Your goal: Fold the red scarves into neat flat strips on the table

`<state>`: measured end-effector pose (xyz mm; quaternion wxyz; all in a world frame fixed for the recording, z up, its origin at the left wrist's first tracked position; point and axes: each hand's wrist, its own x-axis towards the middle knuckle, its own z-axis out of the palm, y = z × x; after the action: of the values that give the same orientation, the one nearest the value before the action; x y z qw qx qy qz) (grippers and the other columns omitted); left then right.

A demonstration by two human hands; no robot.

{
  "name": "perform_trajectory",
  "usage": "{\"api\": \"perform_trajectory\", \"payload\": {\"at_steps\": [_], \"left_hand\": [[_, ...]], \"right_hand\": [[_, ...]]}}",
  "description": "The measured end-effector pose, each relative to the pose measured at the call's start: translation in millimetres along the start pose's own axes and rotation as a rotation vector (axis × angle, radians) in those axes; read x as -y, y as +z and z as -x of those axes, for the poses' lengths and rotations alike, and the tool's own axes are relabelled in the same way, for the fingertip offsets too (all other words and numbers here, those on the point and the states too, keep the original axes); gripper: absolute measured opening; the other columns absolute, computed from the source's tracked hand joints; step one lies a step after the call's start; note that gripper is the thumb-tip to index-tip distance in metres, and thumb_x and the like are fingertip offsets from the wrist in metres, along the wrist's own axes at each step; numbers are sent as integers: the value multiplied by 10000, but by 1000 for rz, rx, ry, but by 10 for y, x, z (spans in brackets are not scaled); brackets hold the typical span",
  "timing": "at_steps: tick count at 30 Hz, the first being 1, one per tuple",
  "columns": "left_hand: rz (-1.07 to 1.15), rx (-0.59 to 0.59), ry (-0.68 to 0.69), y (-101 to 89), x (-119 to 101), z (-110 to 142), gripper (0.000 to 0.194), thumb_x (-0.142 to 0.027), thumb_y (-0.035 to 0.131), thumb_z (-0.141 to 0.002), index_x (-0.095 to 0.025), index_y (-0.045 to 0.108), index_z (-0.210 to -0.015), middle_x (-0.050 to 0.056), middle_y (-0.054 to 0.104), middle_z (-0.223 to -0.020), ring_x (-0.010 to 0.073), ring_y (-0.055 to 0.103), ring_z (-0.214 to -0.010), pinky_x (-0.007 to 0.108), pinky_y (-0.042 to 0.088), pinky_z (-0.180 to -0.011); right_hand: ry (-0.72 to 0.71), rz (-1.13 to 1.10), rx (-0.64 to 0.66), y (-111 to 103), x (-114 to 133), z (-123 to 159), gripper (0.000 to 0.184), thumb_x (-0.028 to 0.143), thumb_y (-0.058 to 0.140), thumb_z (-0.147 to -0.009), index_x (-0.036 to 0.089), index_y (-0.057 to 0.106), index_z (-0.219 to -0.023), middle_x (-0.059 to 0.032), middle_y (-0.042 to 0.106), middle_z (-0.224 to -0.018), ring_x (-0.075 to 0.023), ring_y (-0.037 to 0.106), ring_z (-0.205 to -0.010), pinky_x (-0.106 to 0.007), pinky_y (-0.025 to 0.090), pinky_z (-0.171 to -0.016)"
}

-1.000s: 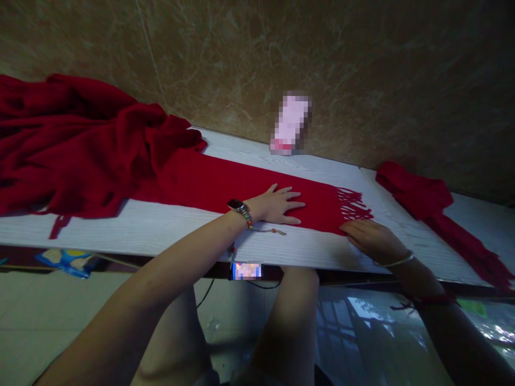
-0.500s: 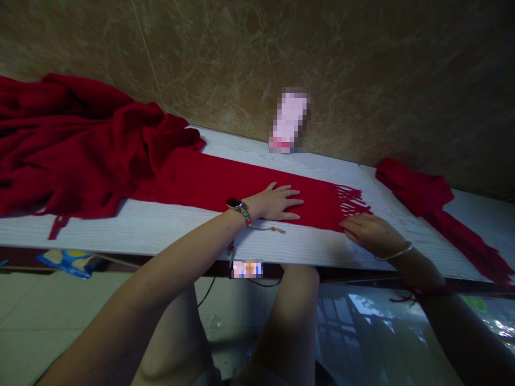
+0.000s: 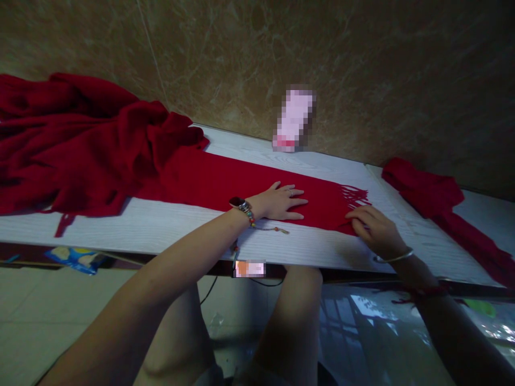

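Note:
A red scarf [image 3: 241, 179] runs flat along a white wood-grain tabletop [image 3: 193, 225], its fringe [image 3: 354, 195] lying at the right end. My left hand [image 3: 284, 202] rests palm down on the cloth, fingers spread. At the near corner of the fringed end, my right hand [image 3: 376, 228] has its fingers bent together on some strands. Those strands are partly hidden by the fingers. The left part of the scarf runs into a large rumpled heap of red cloth [image 3: 88, 145].
Another folded red cloth [image 3: 422, 185] lies at the right. A pixelated pink object [image 3: 295, 120] leans by the brown marbled wall [image 3: 225, 59]. Below the table edge are a blue packet [image 3: 76, 258], a pixelated screen [image 3: 249, 268] and my knees.
My right hand has shifted slightly up along the fringe, and the near corner strands have moved with it. My left hand stays flat on the scarf. The view has shifted slightly.

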<state>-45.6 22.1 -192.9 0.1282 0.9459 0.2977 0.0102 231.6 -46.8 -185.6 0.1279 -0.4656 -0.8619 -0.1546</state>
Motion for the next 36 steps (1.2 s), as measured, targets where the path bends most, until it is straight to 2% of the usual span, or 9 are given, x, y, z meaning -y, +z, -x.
{"api": "perform_trajectory", "payload": {"at_steps": [4,9,13,18,21,26,29,32,36], "left_hand": [[-5,11,-4,-9,-6,1,610,-557,340,-915,-248,334,-1442,60,253,-1544,277,163,-1428,538,98,-1135],[-29,20,-10,-14,-4,-1,611,-565,326,-918,-257,319,-1446,47,237,-1550,262,161,-1430,529,102,-1139],[-23,27,-7,-30,0,8,609,-559,317,-922,-253,313,-1449,47,234,-1551,261,155,-1431,530,107,-1138],[-3,33,-48,-56,-9,29,612,-550,343,-918,-248,315,-1450,52,233,-1551,273,139,-1432,517,89,-1141],[-7,28,-55,-49,-7,26,611,-557,344,-916,-260,314,-1449,48,238,-1550,269,142,-1431,522,96,-1137],[-17,18,-48,-38,11,20,602,-556,348,-916,-264,326,-1441,54,246,-1547,271,151,-1429,545,111,-1128],[-11,14,-3,-43,9,27,570,-527,376,-919,-278,347,-1430,60,259,-1543,281,158,-1427,572,117,-1118],[-2,1,105,-45,-32,39,480,-466,404,-928,-315,423,-1383,43,289,-1533,275,176,-1425,581,120,-1115],[20,18,173,-30,-120,45,411,-420,398,-939,-341,486,-1333,30,315,-1522,279,208,-1416,591,149,-1104]], "right_hand": [[-18,-67,42,-6,22,-19,279,228,390,-885,210,663,-828,-77,676,-823,-208,626,-780,-339,504,-713],[-11,59,62,23,30,0,293,234,398,-890,209,678,-807,-80,710,-834,-227,641,-812,-369,490,-754],[-23,121,34,-42,-29,30,319,201,380,-889,200,696,-852,-84,725,-837,-229,649,-791,-374,480,-749],[-140,90,92,-155,-108,91,319,182,390,-879,224,702,-832,-56,730,-815,-205,653,-782,-342,481,-737],[-234,62,145,-170,-103,137,313,160,399,-872,226,694,-791,-40,717,-741,-184,643,-704,-310,479,-676],[-328,100,72,-145,-34,157,306,118,402,-865,201,683,-775,-41,702,-695,-170,633,-639,-284,473,-609],[-343,125,23,-143,4,135,317,122,392,-871,191,678,-754,-47,702,-681,-173,634,-623,-290,483,-597],[-345,104,21,-159,22,129,318,141,392,-875,189,678,-743,-51,708,-690,-173,645,-636,-293,499,-605],[-261,29,45,-189,21,136,312,159,392,-862,199,680,-750,-48,714,-709,-179,662,-668,-311,521,-621]]}}
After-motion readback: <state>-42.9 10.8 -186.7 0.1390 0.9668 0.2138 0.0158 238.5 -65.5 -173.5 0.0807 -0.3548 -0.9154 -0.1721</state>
